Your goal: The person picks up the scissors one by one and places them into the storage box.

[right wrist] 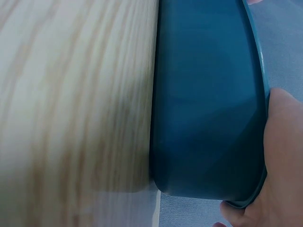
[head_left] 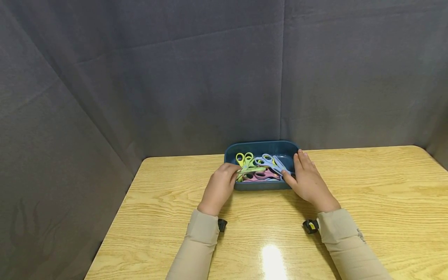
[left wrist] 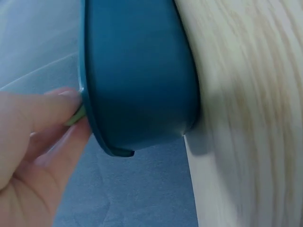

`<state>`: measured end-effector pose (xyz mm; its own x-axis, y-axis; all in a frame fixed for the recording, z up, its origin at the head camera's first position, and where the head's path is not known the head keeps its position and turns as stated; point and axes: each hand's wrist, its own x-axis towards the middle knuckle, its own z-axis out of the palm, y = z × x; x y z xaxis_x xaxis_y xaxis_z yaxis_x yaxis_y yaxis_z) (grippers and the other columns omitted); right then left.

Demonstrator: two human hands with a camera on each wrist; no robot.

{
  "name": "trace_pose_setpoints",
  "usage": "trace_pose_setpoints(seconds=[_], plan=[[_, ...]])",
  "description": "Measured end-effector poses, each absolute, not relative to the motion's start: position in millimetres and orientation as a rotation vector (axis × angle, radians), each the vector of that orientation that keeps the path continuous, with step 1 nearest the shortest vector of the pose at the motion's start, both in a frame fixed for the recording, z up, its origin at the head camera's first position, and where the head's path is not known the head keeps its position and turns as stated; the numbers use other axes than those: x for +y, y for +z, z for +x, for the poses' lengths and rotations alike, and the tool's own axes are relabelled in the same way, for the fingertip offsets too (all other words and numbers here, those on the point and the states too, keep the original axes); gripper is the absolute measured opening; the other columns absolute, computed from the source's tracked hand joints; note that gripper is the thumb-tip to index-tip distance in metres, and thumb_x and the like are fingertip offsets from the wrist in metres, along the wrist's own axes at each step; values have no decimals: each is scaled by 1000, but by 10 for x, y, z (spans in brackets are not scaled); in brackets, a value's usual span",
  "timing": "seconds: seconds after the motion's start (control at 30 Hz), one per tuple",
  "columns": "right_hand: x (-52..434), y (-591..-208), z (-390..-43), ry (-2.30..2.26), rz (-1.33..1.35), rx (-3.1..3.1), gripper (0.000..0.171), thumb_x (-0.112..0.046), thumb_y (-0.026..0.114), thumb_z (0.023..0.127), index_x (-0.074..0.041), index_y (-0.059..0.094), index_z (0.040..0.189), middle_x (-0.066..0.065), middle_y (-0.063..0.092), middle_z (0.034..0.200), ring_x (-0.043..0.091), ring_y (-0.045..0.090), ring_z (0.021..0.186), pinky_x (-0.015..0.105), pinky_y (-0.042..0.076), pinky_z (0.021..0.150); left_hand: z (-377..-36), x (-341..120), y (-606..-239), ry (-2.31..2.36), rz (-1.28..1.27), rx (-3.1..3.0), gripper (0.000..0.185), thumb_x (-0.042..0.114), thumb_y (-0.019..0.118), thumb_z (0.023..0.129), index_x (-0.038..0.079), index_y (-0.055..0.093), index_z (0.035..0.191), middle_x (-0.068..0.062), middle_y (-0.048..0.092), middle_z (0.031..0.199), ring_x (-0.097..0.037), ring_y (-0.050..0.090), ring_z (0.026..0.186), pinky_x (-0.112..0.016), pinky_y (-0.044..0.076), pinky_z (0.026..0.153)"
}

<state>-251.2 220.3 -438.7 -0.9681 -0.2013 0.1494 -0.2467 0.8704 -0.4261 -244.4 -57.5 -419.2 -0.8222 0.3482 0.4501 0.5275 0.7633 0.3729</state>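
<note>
Head view: blue tray [head_left: 260, 186] of scissors [head_left: 260, 168] sits between both hands (on the counter [head_left: 367, 186]); left hand [head_left: 219, 188] pinches the green pair [head_left: 249, 169], right hand [head_left: 308, 179] rests flat-fingered along the tray's right rim.

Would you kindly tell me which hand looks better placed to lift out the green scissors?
Left, probably: the left hand already has its fingers on the green plastic scissors at the dark blue plastic bin, while the right hand rests at the opposite rim.
</note>
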Motion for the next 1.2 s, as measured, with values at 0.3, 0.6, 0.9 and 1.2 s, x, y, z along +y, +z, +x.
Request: trace_pose_setpoints(seconds=[0.3, 0.6, 0.9, 1.2], plan=[[2207, -4425, -2529, 690, 356, -2916, 83, -45, 45, 105, 19, 19, 152, 35, 9, 163, 51, 9, 151, 60, 12, 121, -2472, -557, -4224, -865, -528, -2526, 16, 4, 67, 97, 4, 74, 111, -10, 73, 108, -25, 71, 101, -35, 58, 88], [2221, -4421, -2530, 690, 355, -2934, 85, -47, 43, 106, 18, 16, 153, 33, 6, 164, 50, 6, 151, 60, 11, 121, -2480, -528, -4255, -1064, -338, -2412, 12, 3, 68, 96, 1, 76, 105, -13, 76, 101, -23, 72, 89, -34, 60, 77], [2221, -4408, -2527, 694, 356, -2944, 85, -47, 42, 106, 18, 15, 153, 33, 4, 164, 50, 5, 151, 60, 10, 121, -2489, -505, -4271, -1193, -240, -2340, 12, 3, 68, 96, 0, 77, 105, -13, 76, 98, -24, 73, 85, -36, 61, 75], [2218, -4414, -2524, 701, 361, -2932, 85, -48, 42, 106, 18, 16, 153, 33, 6, 164, 49, 4, 152, 60, 11, 121, -2464, -446, -4273, -1298, -254, -2367, 11, 5, 69, 96, 0, 76, 103, -11, 76, 92, -20, 71, 78, -30, 60, 70]])
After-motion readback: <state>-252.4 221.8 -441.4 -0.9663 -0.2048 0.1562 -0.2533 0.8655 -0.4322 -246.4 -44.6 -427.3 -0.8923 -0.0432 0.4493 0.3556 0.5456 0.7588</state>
